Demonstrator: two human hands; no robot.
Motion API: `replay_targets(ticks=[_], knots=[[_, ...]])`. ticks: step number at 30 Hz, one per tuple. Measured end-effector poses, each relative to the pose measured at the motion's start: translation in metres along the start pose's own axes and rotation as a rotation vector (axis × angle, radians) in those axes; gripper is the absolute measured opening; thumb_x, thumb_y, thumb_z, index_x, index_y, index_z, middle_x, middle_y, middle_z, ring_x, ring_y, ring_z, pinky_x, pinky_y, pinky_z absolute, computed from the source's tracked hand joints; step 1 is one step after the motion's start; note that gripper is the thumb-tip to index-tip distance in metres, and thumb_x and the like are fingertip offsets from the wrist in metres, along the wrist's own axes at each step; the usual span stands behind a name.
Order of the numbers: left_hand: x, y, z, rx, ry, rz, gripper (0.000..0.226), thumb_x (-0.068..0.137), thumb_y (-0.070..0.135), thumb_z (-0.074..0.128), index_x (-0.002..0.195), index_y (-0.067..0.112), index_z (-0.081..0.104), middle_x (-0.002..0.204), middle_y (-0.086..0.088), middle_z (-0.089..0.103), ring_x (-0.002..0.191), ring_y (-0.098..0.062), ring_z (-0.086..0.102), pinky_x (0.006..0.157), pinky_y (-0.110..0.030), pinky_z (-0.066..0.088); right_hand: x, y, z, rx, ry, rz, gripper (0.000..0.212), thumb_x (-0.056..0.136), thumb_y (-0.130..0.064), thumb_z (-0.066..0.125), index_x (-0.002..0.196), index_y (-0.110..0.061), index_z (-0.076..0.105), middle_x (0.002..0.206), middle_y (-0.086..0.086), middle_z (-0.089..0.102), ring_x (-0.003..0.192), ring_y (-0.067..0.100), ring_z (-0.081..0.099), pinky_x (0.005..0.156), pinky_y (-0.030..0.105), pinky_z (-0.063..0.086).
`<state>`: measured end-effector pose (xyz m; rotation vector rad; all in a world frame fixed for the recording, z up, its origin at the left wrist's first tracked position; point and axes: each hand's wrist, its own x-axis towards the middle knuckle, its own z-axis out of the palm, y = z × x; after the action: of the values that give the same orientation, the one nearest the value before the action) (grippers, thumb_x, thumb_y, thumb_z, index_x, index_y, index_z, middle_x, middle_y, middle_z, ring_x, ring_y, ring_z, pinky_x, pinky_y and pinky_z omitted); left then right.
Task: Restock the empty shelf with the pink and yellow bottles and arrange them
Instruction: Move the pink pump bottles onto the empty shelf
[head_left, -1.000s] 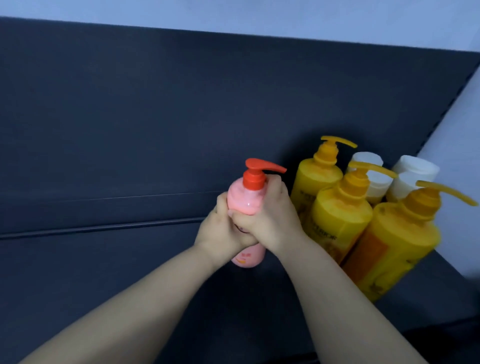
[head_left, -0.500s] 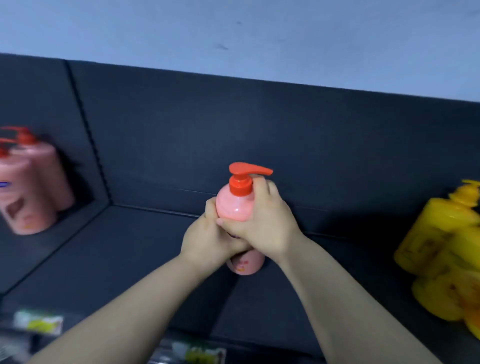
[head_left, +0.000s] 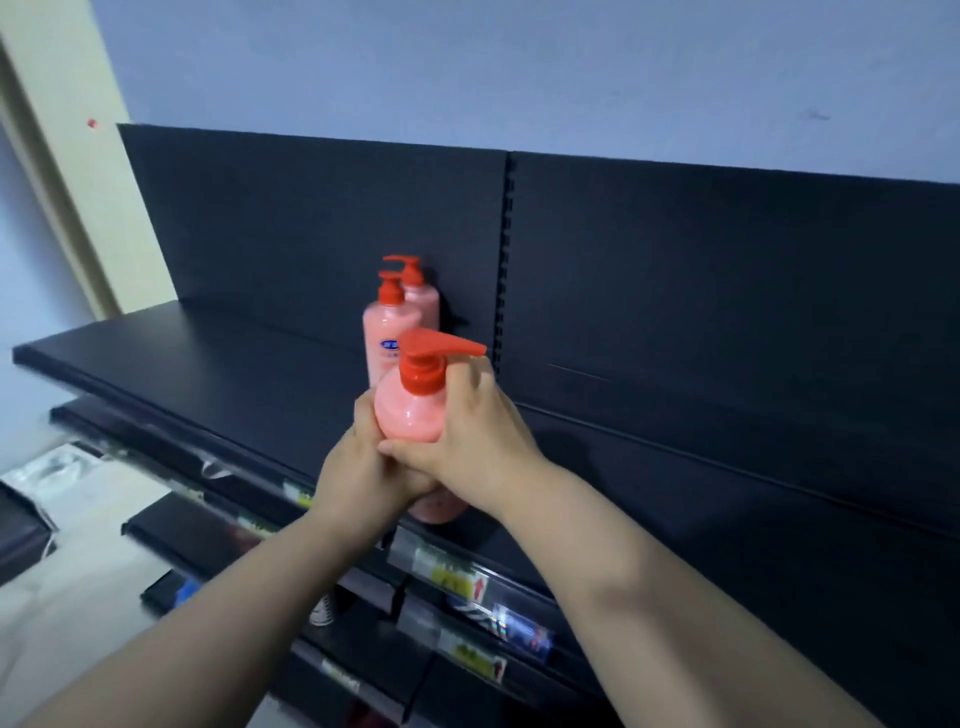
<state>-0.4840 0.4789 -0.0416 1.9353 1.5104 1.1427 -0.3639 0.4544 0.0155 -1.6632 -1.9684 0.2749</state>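
View swung left; both hands (head_left: 415, 462) grip pink bottle (head_left: 410, 410), 2 shelved (head_left: 389, 332).

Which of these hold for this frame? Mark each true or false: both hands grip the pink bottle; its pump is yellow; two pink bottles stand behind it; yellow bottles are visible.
1. Both hands, left hand and right hand, grip the held pink bottle: true.
2. Its pump is yellow: false, it is red.
3. Two pink bottles stand behind it on the shelf, the front bottle and the rear bottle: true.
4. Yellow bottles are visible: false, none show.
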Motion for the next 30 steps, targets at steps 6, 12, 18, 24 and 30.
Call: replay_targets(ticks=[6, 12, 18, 24, 30], knots=[[0.026, -0.033, -0.021, -0.045, 0.058, 0.005, 0.102, 0.055, 0.047, 0.079, 0.136, 0.019, 0.024, 0.098, 0.017, 0.049, 0.084, -0.012, 0.051, 0.064, -0.028, 0.039, 0.039, -0.023, 0.02, 0.008, 0.01, -0.068, 0.08, 0.068, -0.053, 0.076, 0.128, -0.014, 0.039, 0.132, 0.007, 0.039, 0.12, 0.026, 0.045, 0.098, 0.034, 0.041], [0.057, -0.066, -0.004, -0.15, -0.007, -0.027, 0.095, 0.047, 0.054, 0.069, 0.128, 0.039, 0.022, 0.102, 0.022, 0.051, 0.088, -0.001, 0.059, 0.067, -0.024, 0.049, 0.082, -0.004, 0.041, 0.013, -0.006, -0.062, 0.089, 0.059, -0.057, 0.079, 0.131, -0.028, 0.037, 0.132, -0.004, 0.04, 0.12, 0.019, 0.047, 0.094, 0.03, 0.04], [0.116, -0.085, -0.001, -0.044, -0.061, -0.025, 0.099, 0.043, 0.06, 0.075, 0.127, 0.042, 0.026, 0.097, 0.032, 0.048, 0.084, 0.014, 0.05, 0.064, -0.009, 0.037, 0.141, 0.015, 0.057, 0.052, -0.071, 0.028, 0.097, 0.055, -0.064, 0.077, 0.134, -0.034, 0.03, 0.132, -0.009, 0.036, 0.122, 0.017, 0.045, 0.097, 0.033, 0.043], [0.154, -0.115, -0.019, -0.054, -0.01, 0.023, 0.088, 0.035, 0.06, 0.067, 0.111, 0.069, 0.024, 0.109, 0.042, 0.046, 0.097, 0.021, 0.048, 0.071, -0.009, 0.041, 0.181, -0.002, 0.073, 0.03, -0.068, -0.056, 0.097, 0.056, -0.067, 0.075, 0.135, -0.032, 0.03, 0.134, -0.006, 0.036, 0.122, 0.017, 0.044, 0.096, 0.028, 0.038], [0.188, -0.143, -0.042, -0.17, 0.024, 0.127, 0.067, 0.041, 0.044, 0.077, 0.103, 0.037, 0.055, 0.093, 0.01, 0.066, 0.083, -0.009, 0.064, 0.068, -0.03, 0.052, 0.206, -0.035, 0.091, -0.036, -0.017, -0.084, 0.085, 0.056, -0.066, 0.075, 0.125, -0.03, 0.039, 0.123, -0.006, 0.039, 0.117, 0.014, 0.045, 0.093, 0.023, 0.036]])
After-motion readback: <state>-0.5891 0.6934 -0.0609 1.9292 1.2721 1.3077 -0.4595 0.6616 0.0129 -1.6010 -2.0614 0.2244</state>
